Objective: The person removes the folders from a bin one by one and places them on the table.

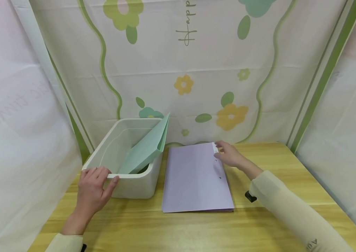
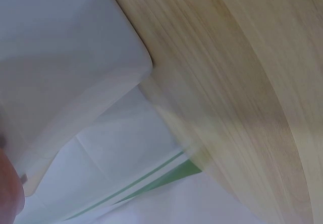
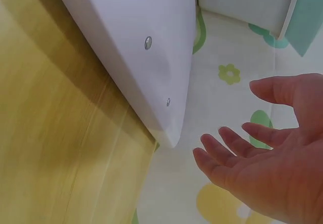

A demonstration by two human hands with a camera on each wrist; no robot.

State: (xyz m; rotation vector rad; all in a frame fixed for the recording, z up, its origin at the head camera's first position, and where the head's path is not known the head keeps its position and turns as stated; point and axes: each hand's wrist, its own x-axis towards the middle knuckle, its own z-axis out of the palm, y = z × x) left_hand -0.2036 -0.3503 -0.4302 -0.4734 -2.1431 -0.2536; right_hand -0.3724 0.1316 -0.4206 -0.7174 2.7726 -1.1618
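Note:
A white plastic bin [image 1: 130, 187] stands at the left of the table, and my left hand [image 1: 94, 187] grips its near rim at the left corner, fingers over the edge and thumb along the front. Inside the bin leans a mint-green folder [image 1: 146, 145], tilted, its upper end sticking out past the right rim. To the bin's right a light purple folder [image 1: 196, 178] lies flat, with two metal rivets near its right edge. My right hand [image 1: 229, 154] hovers by that folder's far right corner. In the right wrist view its fingers [image 3: 227, 153] are spread and relaxed, holding nothing.
The wood-grain table [image 1: 190, 231] runs up to a white cloth backdrop [image 1: 152, 63] printed with flowers. White cloth panels hang at left and right. A small black strap piece [image 1: 251, 196] shows at the right sleeve's cuff.

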